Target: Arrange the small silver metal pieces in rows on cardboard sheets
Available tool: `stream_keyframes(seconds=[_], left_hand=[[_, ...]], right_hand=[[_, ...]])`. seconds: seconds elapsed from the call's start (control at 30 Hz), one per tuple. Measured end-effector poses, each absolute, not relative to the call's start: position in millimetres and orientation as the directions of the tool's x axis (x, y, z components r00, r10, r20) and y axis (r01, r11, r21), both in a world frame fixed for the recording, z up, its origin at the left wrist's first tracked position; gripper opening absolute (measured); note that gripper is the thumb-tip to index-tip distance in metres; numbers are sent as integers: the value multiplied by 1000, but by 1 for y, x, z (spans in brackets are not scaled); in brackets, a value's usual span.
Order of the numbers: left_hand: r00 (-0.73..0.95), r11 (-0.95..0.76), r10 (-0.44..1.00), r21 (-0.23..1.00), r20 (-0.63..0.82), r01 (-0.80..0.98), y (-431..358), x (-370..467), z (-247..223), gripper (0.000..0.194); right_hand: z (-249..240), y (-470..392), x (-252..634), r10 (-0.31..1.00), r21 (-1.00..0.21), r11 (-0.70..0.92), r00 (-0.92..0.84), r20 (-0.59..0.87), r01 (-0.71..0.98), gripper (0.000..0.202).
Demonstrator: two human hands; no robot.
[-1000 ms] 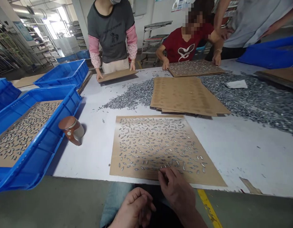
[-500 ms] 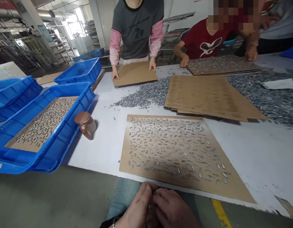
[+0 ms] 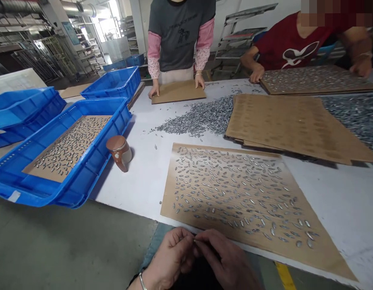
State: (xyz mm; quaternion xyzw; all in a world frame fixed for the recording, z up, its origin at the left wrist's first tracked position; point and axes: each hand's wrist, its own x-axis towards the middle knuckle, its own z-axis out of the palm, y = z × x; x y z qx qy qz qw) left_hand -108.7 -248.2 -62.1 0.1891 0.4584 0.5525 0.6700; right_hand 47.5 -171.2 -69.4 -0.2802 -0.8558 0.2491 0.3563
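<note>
My left hand [image 3: 171, 259] and my right hand [image 3: 227, 262] meet over my lap, just below the table's near edge. Their fingertips pinch one small silvery metal piece [image 3: 194, 240] between them. Right in front lies a brown cardboard sheet [image 3: 325, 251] covered with several rows of the same oval metal pieces [image 3: 235, 193]. A heap of loose metal pieces [image 3: 204, 117] lies further back on the white table [image 3: 340, 193].
A brown cup [image 3: 120, 152] stands left of the sheet. Blue crates [image 3: 92, 161] at the left hold a filled cardboard sheet. A stack of bare cardboard sheets [image 3: 283, 123] lies behind. Across the table, other people hold cardboard sheets [image 3: 177, 92].
My right hand left the sheet's near edge and came back to my left hand over my lap. The view swung left and downward a little.
</note>
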Motion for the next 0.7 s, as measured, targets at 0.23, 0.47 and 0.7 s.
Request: stream_keyframes(seconds=[0.23,0.47,0.7], left_hand=[[-201,243,876,760,-439,-602,-258,-122,-74,50],[-172,259,871,727,-461,-636,-259,-129,-91,52],[-126,156,901,579,-416,-800,-233,-136,-73,37]], right_hand=[[-77,-145,9,740,-389,671,-543,396,631,31],[-90,-141,-2,789,-343,609,-503,352,715,20],[-74,-150,12,591,-477,802,-598,541,361,17]])
